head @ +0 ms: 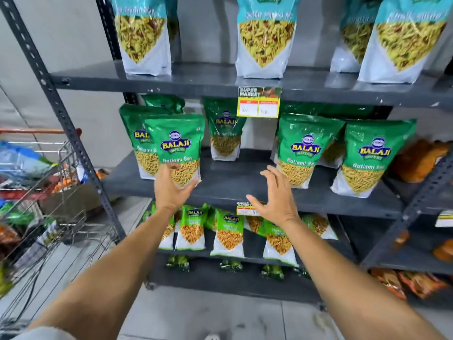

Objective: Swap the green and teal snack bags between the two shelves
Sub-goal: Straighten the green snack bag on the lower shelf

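Note:
Teal snack bags (264, 38) stand upright on the upper shelf (196, 81), one at the left (143, 35) and others at the right (402, 42). Several green Ratlami Sev bags stand on the middle shelf (232, 185). My left hand (171, 190) cups the bottom of the front left green bag (177, 143), fingers on its front and thumb under its right corner. My right hand (274, 195) hovers open, fingers spread, over the bare middle of that shelf, just left of another green bag (302, 148).
A wire shopping cart (44, 192) full of goods stands close on the left. Smaller green packs (229, 234) fill the lower shelf. A second rack with orange packs (416, 163) adjoins on the right. A yellow price tag (258, 104) hangs from the upper shelf's edge.

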`<state>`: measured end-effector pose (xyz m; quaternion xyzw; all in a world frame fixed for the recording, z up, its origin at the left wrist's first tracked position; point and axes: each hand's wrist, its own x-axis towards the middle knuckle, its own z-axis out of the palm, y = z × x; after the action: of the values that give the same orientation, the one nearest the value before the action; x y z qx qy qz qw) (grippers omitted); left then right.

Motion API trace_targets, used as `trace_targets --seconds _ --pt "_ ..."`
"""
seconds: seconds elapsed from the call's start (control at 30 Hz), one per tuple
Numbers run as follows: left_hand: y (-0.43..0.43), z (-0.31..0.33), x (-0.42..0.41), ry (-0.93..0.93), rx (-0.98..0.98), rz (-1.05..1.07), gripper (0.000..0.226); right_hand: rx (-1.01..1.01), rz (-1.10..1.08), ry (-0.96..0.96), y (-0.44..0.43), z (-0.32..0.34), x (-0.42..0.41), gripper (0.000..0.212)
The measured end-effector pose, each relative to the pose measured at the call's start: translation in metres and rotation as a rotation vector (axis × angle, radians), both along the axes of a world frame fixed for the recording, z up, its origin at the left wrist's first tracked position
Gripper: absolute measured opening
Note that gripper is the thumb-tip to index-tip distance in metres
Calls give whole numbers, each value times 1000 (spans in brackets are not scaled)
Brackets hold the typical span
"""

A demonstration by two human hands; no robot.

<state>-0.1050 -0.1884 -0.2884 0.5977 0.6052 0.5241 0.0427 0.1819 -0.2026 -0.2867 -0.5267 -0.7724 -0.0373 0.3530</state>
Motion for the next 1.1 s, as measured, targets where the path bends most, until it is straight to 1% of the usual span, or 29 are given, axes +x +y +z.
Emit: trace_targets --seconds 0.1,0.23,0.3,0.43,0.57,0.67,0.73,0.8,0.83,0.97,1.1 --pt "11 -4 -24 -118 -77 30 80 -158 72 126 13 -16 -22 74" --pt "38 -14 -57 -313 -139 -16 101 -343 92 314 54 -26 -60 84" --pt "52 -23 -69 -355 -179 -26 105 -446 102 381 78 -27 -82 91" --pt "84 -45 -82 -441 -268 -24 100 -613 173 379 128 -27 -126 98" --pt "112 -62 -96 -395 -364 -38 94 -711 166 406 173 -32 -164 104" --pt "124 -63 -97 -348 -369 -58 85 -806 146 526 198 -41 -184 109" --pt "129 -62 -91 -372 -365 -85 83 -848 174 618 208 -49 -192 100" --pt "130 -62 -84 -398 -345 -88 78 -869 204 667 212 -51 -195 83" --pt "131 -63 -81 -418 -335 -79 75 -878 213 675 213 -51 -194 78" --pt "137 -64 -69 -472 -301 -81 73 -880 299 733 218 -46 -178 71" --pt "153 -55 -45 -424 -299 -113 65 -830 295 784 223 -34 -145 69"
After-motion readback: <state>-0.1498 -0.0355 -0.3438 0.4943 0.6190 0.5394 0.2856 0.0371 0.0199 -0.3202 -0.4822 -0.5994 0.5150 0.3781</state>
